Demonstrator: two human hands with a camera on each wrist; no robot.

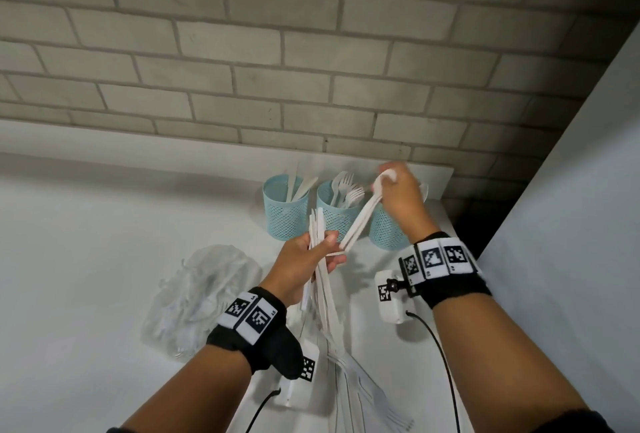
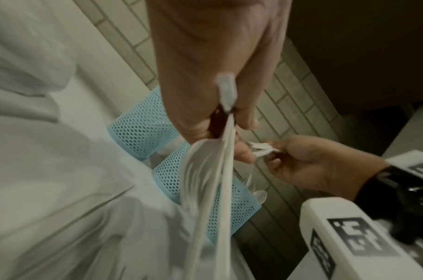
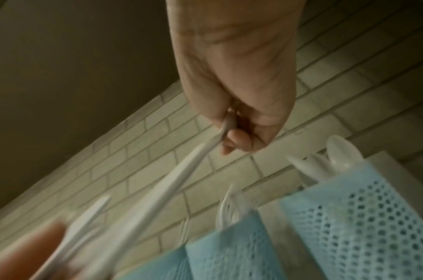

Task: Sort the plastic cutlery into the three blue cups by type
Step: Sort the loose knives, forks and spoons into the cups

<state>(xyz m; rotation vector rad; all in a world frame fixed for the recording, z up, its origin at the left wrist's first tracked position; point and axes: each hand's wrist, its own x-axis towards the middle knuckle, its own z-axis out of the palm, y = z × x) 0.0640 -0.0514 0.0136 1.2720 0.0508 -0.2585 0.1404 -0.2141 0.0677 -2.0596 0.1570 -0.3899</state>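
Observation:
Three blue mesh cups stand in a row by the brick wall: the left cup [image 1: 285, 214] holds knives, the middle cup [image 1: 334, 217] forks, the right cup [image 1: 386, 233] spoons [image 3: 337, 157]. My left hand [image 1: 323, 250] grips a bundle of white cutlery [image 1: 327, 297] in front of the cups, fork ends hanging down towards me. My right hand [image 1: 393, 186], above the right cup, pinches a couple of white spoons [image 1: 358, 223] at their bowl ends. Their handles slant down to my left thumb. In the left wrist view the bundle [image 2: 212, 180] is blurred.
A crumpled clear plastic bag [image 1: 204, 294] lies on the white table [image 1: 86, 242] left of my left hand. A white panel [image 1: 571, 224] rises close on the right, and the brick wall [image 1: 311, 68] stands just behind the cups.

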